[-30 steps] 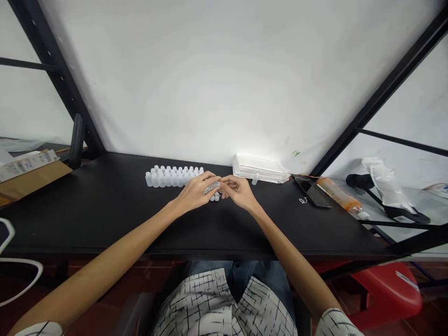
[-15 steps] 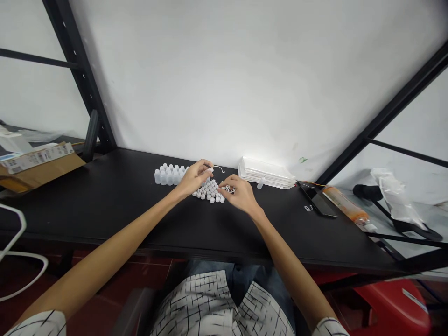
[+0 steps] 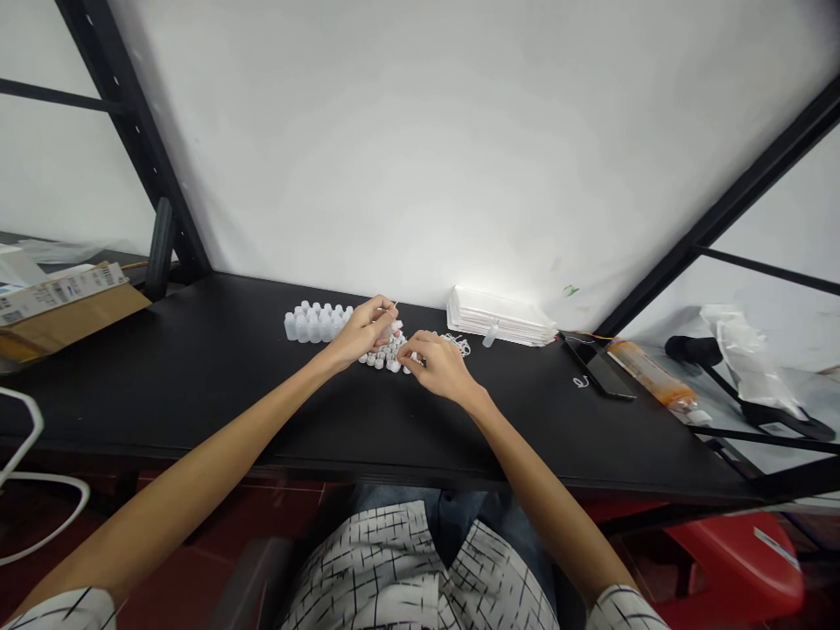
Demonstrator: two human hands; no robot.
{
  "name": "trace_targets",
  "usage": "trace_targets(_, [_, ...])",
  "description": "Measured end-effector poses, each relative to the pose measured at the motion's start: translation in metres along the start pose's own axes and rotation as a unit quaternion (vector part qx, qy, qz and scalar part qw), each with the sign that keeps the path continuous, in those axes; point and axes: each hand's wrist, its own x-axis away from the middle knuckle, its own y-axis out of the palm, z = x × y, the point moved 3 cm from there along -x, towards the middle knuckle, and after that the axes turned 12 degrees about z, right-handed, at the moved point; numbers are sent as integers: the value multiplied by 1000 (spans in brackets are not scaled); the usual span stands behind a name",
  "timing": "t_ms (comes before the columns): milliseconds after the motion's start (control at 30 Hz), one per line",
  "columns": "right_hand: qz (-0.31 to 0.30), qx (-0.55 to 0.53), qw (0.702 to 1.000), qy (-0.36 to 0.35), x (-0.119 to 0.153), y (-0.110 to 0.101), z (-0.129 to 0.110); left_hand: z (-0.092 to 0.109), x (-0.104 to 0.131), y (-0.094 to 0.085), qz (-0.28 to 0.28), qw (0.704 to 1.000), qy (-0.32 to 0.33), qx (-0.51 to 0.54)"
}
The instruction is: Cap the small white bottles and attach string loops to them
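My left hand is closed around a small translucent white bottle, which points to the right. A thin white cord end sticks up by its fingertips. Just to the right, my right hand is closed in a pinch low over a cluster of small white caps. Whatever sits between those fingertips is too small to make out. Left of the hands, several white bottles stand upright in rows. A tangle of thin white cords lies behind the right hand, partly hidden by it.
A stack of flat white packets lies against the wall, with a single small bottle in front. On the black table's right are a phone, a small white cord piece and an orange-ended clear bottle. A cardboard box is at left.
My right hand has shifted left and closed its fingers over the caps, uncovering more of the cords. The white cord that trailed right from my left hand now shows only a short end.
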Motion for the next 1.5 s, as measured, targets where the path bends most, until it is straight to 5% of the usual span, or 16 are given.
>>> trace_targets(233, [153,-267,943,127,-8,-22,12,-7,5,10,-29,997,-65,12])
trace_targets(900, [65,-381,907,167,-3,-2,10,-9,9,15,-26,999,-22,-19])
trace_targets(1200, [103,-132,983,77,-1,-7,4,-11,11,18,-55,997,40,-43])
trace_targets(1500, [67,-315,938,129,0,-6,11,-10,16,18,2,986,121,-114])
